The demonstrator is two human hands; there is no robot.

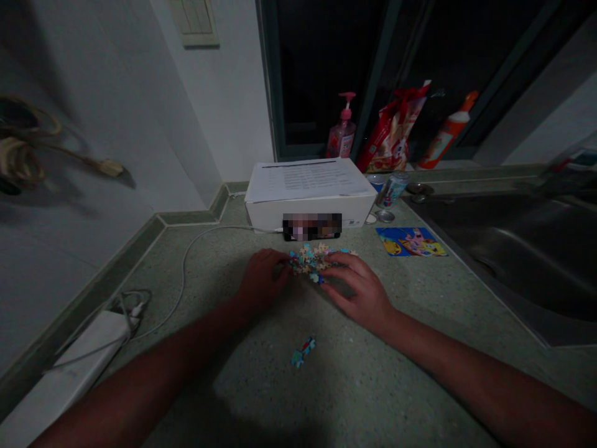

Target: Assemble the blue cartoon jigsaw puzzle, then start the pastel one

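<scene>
A pile of small jigsaw puzzle pieces (306,258), some blue and others showing tan backs, lies on the counter between my hands. My left hand (265,277) is at the pile's left edge, its fingers curled inward and closed. Whatever it may grip there is too small to make out. On the pile's right side, my right hand (361,289) has its fingers stretched and apart, the fingertips touching the nearest pieces. Closer to me lie a few joined blue and red puzzle pieces (303,351), apart from both hands.
Behind the pile, a phone (311,228) leans on a white box (261,211), with a white cable (186,255) running left to a power strip (69,367). A colourful picture card (411,241) and a can (392,190) are at right, beside the sink (522,249).
</scene>
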